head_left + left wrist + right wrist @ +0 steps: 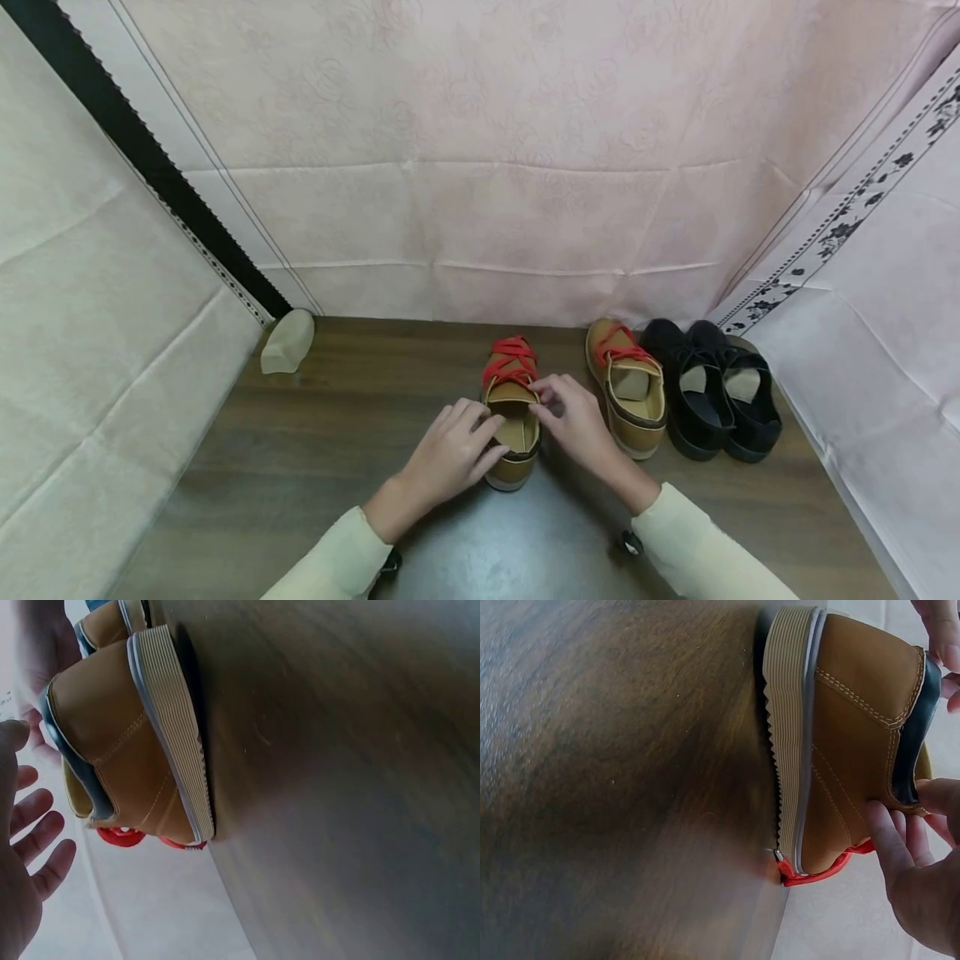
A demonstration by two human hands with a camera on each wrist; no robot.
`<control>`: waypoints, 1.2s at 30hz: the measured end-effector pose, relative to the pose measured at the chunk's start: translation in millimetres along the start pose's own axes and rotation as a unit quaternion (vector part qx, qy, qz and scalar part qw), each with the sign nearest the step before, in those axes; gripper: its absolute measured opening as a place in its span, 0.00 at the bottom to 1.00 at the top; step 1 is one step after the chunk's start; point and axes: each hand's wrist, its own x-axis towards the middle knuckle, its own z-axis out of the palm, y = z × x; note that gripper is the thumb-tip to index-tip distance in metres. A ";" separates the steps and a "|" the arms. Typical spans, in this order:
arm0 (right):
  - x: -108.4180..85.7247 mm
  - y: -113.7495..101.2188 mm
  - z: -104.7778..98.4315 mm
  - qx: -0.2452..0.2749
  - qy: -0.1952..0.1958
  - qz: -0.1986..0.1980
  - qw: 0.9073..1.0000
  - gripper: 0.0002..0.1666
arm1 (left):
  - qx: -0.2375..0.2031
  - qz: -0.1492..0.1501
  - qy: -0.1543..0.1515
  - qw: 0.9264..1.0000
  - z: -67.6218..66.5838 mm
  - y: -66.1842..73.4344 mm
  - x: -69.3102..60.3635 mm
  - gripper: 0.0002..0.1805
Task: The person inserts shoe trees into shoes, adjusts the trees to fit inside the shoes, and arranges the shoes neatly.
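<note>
A tan shoe with red laces (510,472) stands upright on the wooden floor, toe pointing away, between both hands. My right hand (576,421) is at the right side of its opening; in the right wrist view the thumb is at the dark collar and the fingers (891,844) lie against the outside, pinching the edge. My left hand (453,450) hovers by the left rear of the opening. Its fingers (54,859) are spread and loosely bent, holding nothing in the left wrist view. The shoe's inside is partly hidden by the hands.
The matching tan shoe (625,396) stands to the right, beside a pair of black shoes (697,429); pale pieces show inside them. A cream rounded piece (288,342) lies at the far left corner. Pale cloth walls (480,217) bound the wooden floor (300,475).
</note>
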 end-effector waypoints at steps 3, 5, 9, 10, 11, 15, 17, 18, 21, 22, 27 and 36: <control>0.1 -0.2 -0.2 -0.003 -0.002 -0.003 1.000 0.14 | -0.001 -0.006 0.004 1.000 -0.9 -3.4 -1.3 0.19; -0.1 0.0 -0.3 -0.004 0.001 -0.005 1.000 0.14 | 0.001 -0.007 0.010 1.000 -1.3 -5.9 -2.0 0.20; 0.8 0.4 -0.7 -0.007 0.001 -0.002 1.000 0.14 | 0.007 -0.007 0.025 1.000 -2.8 -12.1 -2.0 0.21; 0.9 0.3 -0.9 -0.007 0.002 -0.001 1.000 0.14 | 0.008 -0.007 0.027 1.000 -3.4 -13.7 -2.1 0.21; 1.1 0.2 -1.0 -0.007 0.002 0.000 1.000 0.14 | 0.008 -0.008 0.028 1.000 -4.1 -15.3 -2.1 0.21; 0.9 -0.5 -1.2 -0.007 0.005 0.004 1.000 0.14 | 0.006 -0.020 0.032 0.999 -7.8 -21.7 -3.0 0.21; 0.3 -1.0 -1.1 -0.004 0.006 0.005 1.000 0.14 | 0.005 -0.028 0.032 0.999 -9.7 -25.1 -4.4 0.21; -0.2 -1.4 -1.1 -0.002 0.006 0.007 1.000 0.14 | 0.004 -0.033 0.032 0.999 -10.7 -27.0 -5.4 0.21; -1.3 -2.0 -0.6 0.001 0.006 0.011 1.000 0.14 | 0.001 -0.045 0.034 0.998 -13.7 -33.2 -8.3 0.21; -1.9 -2.0 -0.1 0.001 0.006 0.014 1.000 0.14 | 0.000 -0.049 0.034 0.998 -14.9 -35.3 -9.7 0.21; -3.5 -2.3 1.0 0.001 0.010 0.019 1.000 0.13 | -0.006 -0.074 0.040 0.996 -23.5 -46.4 -13.8 0.21; -3.1 -2.8 -0.1 0.005 0.010 0.027 1.000 0.13 | 0.004 -0.102 0.049 0.994 -35.8 -64.1 -21.2 0.22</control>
